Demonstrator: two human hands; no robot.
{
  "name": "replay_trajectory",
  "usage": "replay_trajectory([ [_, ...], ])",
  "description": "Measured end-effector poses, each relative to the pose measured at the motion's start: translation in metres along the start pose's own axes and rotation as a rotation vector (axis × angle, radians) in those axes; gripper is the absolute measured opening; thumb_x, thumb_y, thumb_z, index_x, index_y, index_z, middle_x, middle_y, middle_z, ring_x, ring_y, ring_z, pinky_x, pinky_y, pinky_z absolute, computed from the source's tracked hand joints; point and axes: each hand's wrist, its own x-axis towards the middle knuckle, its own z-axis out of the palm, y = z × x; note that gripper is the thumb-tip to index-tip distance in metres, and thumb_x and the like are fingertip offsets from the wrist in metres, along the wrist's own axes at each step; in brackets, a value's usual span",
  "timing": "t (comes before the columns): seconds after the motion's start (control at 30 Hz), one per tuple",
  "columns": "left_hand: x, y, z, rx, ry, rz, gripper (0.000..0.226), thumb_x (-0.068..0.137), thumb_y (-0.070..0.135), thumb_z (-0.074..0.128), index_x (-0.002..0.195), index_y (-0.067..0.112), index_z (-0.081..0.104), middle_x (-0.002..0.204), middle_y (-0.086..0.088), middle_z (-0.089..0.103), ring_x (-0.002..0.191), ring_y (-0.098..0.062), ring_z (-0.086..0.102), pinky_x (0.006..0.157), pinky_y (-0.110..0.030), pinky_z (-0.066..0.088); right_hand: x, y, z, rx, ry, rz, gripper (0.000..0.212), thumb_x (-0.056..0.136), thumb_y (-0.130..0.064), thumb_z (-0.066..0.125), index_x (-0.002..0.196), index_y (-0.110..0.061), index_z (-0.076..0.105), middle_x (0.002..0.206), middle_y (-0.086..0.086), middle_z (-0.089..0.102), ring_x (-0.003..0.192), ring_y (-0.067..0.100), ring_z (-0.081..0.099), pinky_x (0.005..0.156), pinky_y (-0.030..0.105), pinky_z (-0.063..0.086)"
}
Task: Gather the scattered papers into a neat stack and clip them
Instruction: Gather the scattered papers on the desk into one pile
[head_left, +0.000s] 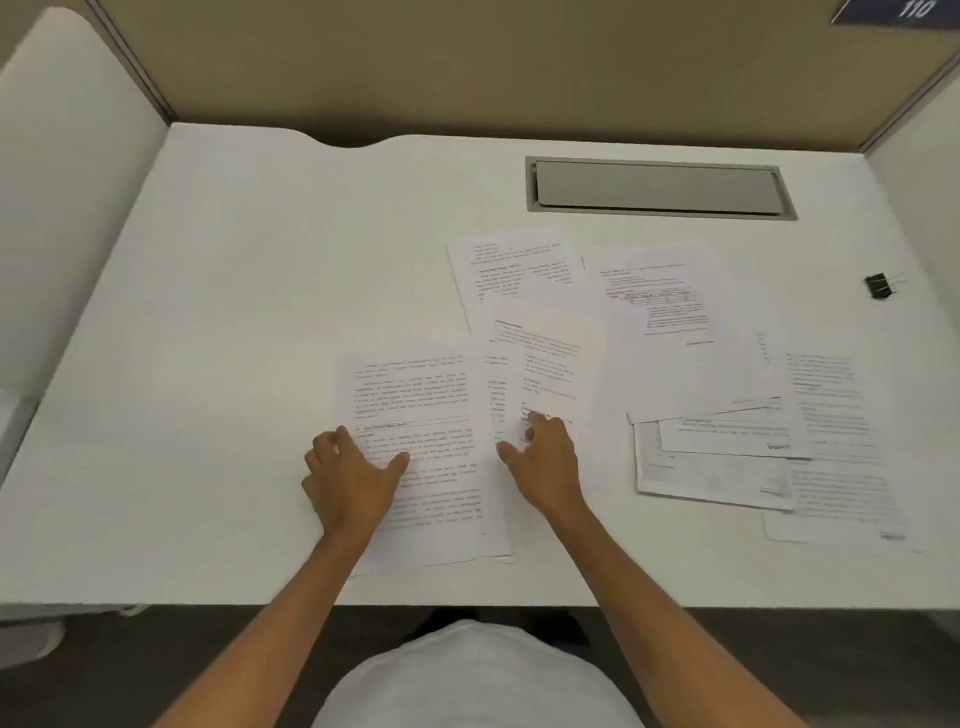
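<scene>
Head view, printed papers (675, 374) scattered ahead and right of both hands, left hand (350, 475) spread flat on nearest sheet (431, 499), right hand (545, 457) loosely open with fingertips pressing an overlapping page (545, 364), black binder clip (879, 286) far right, white desk (234, 312).
</scene>
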Motion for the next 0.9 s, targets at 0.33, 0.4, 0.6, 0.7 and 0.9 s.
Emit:
replay_trajectory([
  [0.33, 0.022, 0.001, -0.009, -0.012, -0.035, 0.039, 0.081, 0.076, 0.048, 0.080, 0.141, 0.016, 0.044, 0.137, -0.013, 0.039, 0.130, -0.032, 0.037, 0.100, -0.049, 0.041, 0.001, -0.018, 0.018, 0.012, 0.125, 0.220, 0.053, 0.086, -0.022, 0.073, 0.132, 0.000, 0.055, 0.130, 0.015, 0.060, 0.120, 0.030, 0.058, 0.091, 0.034, 0.047],
  [0.4, 0.024, 0.004, -0.009, -0.023, -0.059, 0.056, 0.082, 0.077, 0.047, 0.080, 0.144, 0.020, 0.042, 0.137, -0.012, 0.038, 0.130, -0.032, 0.036, 0.099, -0.051, 0.043, 0.005, -0.022, 0.020, 0.057, 0.130, 0.271, 0.056, 0.085, -0.020, 0.075, 0.132, -0.003, 0.051, 0.129, 0.014, 0.060, 0.116, 0.031, 0.060, 0.086, 0.033, 0.050],
  [0.6, 0.030, 0.018, -0.010, -0.080, -0.102, -0.011, 0.085, 0.074, 0.034, 0.085, 0.138, 0.006, 0.036, 0.137, -0.018, 0.039, 0.130, -0.037, 0.041, 0.096, -0.058, 0.049, 0.010, -0.031, 0.020, 0.128, 0.143, 0.360, 0.046, 0.083, -0.009, 0.075, 0.122, -0.004, 0.051, 0.114, 0.008, 0.060, 0.093, 0.024, 0.060, 0.049, 0.020, 0.033],
  [0.7, 0.034, 0.020, -0.007, -0.123, -0.105, -0.041, 0.079, 0.072, 0.031, 0.088, 0.129, 0.002, 0.041, 0.131, -0.020, 0.048, 0.121, -0.039, 0.051, 0.094, -0.054, 0.052, 0.012, -0.031, 0.017, 0.162, 0.148, 0.379, 0.037, 0.085, -0.008, 0.074, 0.116, -0.003, 0.053, 0.102, 0.005, 0.061, 0.082, 0.019, 0.057, 0.046, 0.019, 0.032],
  [0.9, 0.037, 0.013, 0.002, -0.233, -0.061, -0.029, 0.037, 0.083, 0.026, 0.074, 0.109, 0.005, 0.060, 0.115, -0.016, 0.062, 0.106, -0.035, 0.060, 0.086, -0.051, 0.057, 0.014, -0.025, 0.019, 0.161, 0.130, 0.365, 0.001, 0.084, -0.015, 0.068, 0.083, -0.015, 0.069, 0.097, 0.000, 0.076, 0.074, 0.017, 0.067, 0.052, 0.020, 0.042],
])
